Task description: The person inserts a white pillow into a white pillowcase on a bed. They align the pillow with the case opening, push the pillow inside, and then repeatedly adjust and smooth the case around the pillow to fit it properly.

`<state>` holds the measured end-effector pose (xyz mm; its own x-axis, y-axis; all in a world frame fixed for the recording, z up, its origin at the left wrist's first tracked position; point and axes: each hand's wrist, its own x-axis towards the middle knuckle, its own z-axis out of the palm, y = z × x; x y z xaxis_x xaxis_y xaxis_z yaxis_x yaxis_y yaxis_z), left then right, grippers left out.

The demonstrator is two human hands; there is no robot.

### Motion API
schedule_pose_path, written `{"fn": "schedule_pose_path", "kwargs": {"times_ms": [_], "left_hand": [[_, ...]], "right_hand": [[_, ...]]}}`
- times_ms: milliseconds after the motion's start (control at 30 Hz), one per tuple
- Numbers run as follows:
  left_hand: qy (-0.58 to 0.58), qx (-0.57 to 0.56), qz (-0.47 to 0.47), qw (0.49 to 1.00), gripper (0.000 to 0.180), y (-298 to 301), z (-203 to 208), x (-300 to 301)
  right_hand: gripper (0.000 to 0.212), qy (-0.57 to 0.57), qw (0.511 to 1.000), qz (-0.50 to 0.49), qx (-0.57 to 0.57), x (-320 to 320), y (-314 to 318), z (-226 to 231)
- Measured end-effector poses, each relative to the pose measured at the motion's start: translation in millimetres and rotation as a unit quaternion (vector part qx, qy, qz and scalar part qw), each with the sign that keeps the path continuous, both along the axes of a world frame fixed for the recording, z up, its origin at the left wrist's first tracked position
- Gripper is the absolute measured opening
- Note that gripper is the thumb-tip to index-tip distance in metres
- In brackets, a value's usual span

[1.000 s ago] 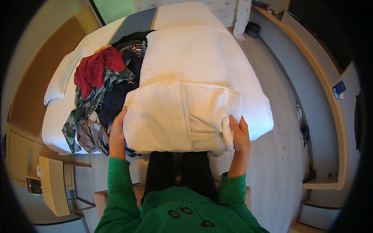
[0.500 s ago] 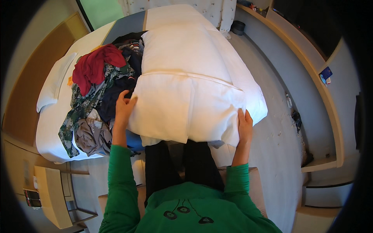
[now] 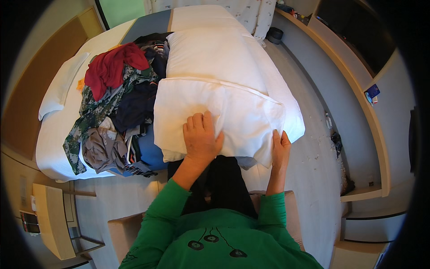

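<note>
A white cloth (image 3: 179, 98), perhaps a pillowcase, lies folded across the near end of a plump white pillow or similar bedding (image 3: 210, 54). My left hand (image 3: 199, 135) rests flat on the middle of the cloth, palm down, with the thumb away from the fingers. At the cloth's right edge, my right hand (image 3: 281, 145) pinches its border between thumb and fingers. The near edge of the cloth hangs over the bed's side above my legs. What lies inside or beneath the folded layer is hidden.
Heaped clothes lie left of the cloth: a red garment (image 3: 109, 69), a camouflage one (image 3: 98, 107) and a grey-brown one (image 3: 101, 150). A white pillow (image 3: 60, 96) is at the headboard. A long shelf (image 3: 376, 134) runs along the right wall; a wooden chair (image 3: 51, 219) stands lower left.
My left hand has moved right from the cloth's left edge to lie on its middle. My right hand stays at the right edge.
</note>
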<state>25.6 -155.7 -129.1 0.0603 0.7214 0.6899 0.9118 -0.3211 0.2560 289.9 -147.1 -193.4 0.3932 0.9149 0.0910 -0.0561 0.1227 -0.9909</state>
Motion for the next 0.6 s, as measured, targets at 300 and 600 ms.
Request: {"fn": "schedule_pose_path", "kwargs": {"times_ms": [300,600], "left_hand": [[-0.647,-0.081,-0.145,0.745,0.016,17,12,-164],[-0.711,0.034,-0.145,0.687,0.044,-24,31,-271]], "right_hand": [[0.022,0.048,0.999,-0.012,0.002,6,9,-23],[0.02,-0.054,0.998,-0.02,0.028,44,40,-4]]}}
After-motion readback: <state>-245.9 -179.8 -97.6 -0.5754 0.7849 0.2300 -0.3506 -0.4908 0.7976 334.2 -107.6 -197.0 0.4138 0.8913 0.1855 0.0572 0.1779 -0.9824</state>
